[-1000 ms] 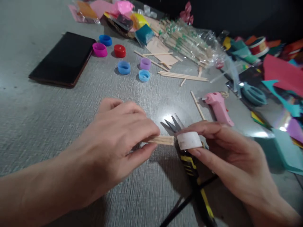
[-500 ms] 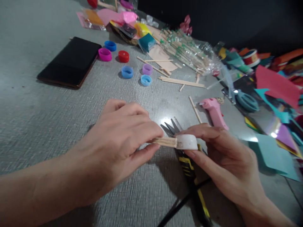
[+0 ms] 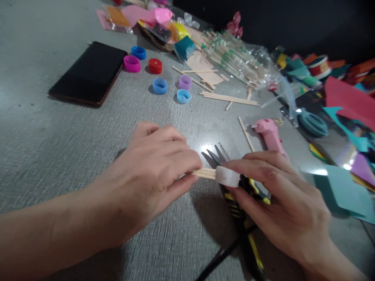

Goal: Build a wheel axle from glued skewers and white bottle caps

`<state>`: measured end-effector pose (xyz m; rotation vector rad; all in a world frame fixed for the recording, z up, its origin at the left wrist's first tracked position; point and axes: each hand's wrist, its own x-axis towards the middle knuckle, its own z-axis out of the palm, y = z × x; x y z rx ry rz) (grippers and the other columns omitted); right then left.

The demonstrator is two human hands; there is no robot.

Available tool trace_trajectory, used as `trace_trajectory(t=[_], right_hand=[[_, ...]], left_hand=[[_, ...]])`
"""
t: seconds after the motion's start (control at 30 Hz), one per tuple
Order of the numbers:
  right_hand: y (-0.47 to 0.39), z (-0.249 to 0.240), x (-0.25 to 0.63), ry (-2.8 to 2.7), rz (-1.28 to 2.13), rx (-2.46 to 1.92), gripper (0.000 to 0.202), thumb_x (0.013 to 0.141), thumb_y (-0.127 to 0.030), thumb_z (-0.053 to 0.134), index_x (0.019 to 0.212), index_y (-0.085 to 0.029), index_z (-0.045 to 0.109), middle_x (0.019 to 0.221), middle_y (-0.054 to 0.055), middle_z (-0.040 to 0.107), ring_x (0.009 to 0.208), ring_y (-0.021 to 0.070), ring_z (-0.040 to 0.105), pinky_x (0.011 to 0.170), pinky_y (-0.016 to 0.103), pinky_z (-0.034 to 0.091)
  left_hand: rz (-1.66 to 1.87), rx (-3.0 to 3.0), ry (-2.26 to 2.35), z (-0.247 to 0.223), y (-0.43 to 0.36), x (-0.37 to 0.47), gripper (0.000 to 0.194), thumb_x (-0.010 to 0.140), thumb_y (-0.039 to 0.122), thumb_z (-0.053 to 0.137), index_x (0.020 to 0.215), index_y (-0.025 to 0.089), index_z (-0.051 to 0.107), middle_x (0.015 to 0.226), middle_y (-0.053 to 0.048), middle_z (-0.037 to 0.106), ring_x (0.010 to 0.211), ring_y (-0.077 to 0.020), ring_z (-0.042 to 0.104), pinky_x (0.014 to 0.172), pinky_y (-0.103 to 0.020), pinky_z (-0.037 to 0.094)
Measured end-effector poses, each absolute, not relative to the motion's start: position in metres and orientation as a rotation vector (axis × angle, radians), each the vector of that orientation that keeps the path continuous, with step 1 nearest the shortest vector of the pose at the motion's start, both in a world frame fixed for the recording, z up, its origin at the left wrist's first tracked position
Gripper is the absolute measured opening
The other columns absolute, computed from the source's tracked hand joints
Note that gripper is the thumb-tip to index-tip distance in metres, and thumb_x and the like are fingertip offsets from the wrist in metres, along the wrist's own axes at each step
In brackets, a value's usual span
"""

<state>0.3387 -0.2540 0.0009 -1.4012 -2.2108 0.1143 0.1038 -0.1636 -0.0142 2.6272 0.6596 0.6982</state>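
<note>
Between thumb and fingers, my left hand [image 3: 155,168] pinches a small bundle of thin wooden sticks [image 3: 206,173] that points to the right. At the sticks' right end is a white plastic bottle cap [image 3: 227,176], pinched by my right hand [image 3: 278,199]. Sticks and cap touch; how they are joined I cannot tell. Below the right hand lie scissors, their grey blades [image 3: 215,156] spread, and a black-and-yellow handled tool [image 3: 249,246], partly hidden by that hand.
A pink glue gun [image 3: 269,134] lies at the right beside a loose stick [image 3: 246,134]. Further back are several coloured caps [image 3: 159,86], more sticks [image 3: 228,99] and a black tablet-like object [image 3: 89,74]. Teal-handled scissors [image 3: 313,123] and coloured sheets [image 3: 348,97] cover the right side.
My right hand has turned the white cap slightly, tilting it, and its fingers have shifted a little left over it. My left hand keeps its pinch on the sticks. The view has moved slightly.
</note>
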Motion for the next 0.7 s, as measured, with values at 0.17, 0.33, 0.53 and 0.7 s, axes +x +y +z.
trace_trajectory(t=[0.17, 0.33, 0.53, 0.7], right_hand=[[-0.2541, -0.0001, 0.339, -2.242, 0.108, -1.427, 0.028, 0.091, -0.011, 0.063, 0.115, -0.025, 0.063, 0.101, 0.005, 0.074, 0.1, 0.0271, 0.062, 0.084, 0.046, 0.048], [-0.254, -0.0011, 0.3377, -2.258, 0.09, -1.434, 0.023, 0.091, -0.011, 0.065, 0.112, -0.023, 0.063, 0.099, 0.006, 0.073, 0.101, 0.0258, 0.062, 0.084, 0.044, 0.048], [-0.2547, 0.0, 0.3359, -2.253, 0.09, -1.416, 0.019, 0.091, -0.012, 0.065, 0.107, -0.022, 0.063, 0.098, 0.005, 0.073, 0.099, 0.0247, 0.062, 0.083, 0.044, 0.048], [-0.2535, -0.0014, 0.3348, -2.248, 0.083, -1.411, 0.021, 0.092, -0.012, 0.065, 0.109, -0.023, 0.062, 0.096, 0.006, 0.073, 0.097, 0.0254, 0.062, 0.08, 0.045, 0.049]], left_hand=[[0.699, 2.54, 0.617, -0.0165, -0.1636, 0.1044, 0.013, 0.099, 0.018, 0.053, 0.092, 0.022, 0.063, 0.089, 0.001, 0.07, 0.093, -0.0199, 0.062, 0.085, -0.04, 0.038], [0.723, 2.421, 0.649, -0.019, -0.1637, 0.104, 0.013, 0.098, 0.022, 0.054, 0.089, 0.024, 0.063, 0.09, 0.0, 0.071, 0.094, -0.0199, 0.064, 0.081, -0.037, 0.044], [0.682, 2.365, 0.699, -0.0174, -0.1633, 0.1068, 0.012, 0.097, 0.023, 0.058, 0.086, 0.022, 0.064, 0.091, -0.001, 0.071, 0.091, -0.0191, 0.064, 0.08, -0.036, 0.047], [0.649, 2.412, 0.704, -0.0198, -0.1623, 0.1066, 0.009, 0.097, 0.024, 0.059, 0.091, 0.023, 0.067, 0.094, -0.001, 0.072, 0.098, -0.0215, 0.064, 0.085, -0.039, 0.046]])
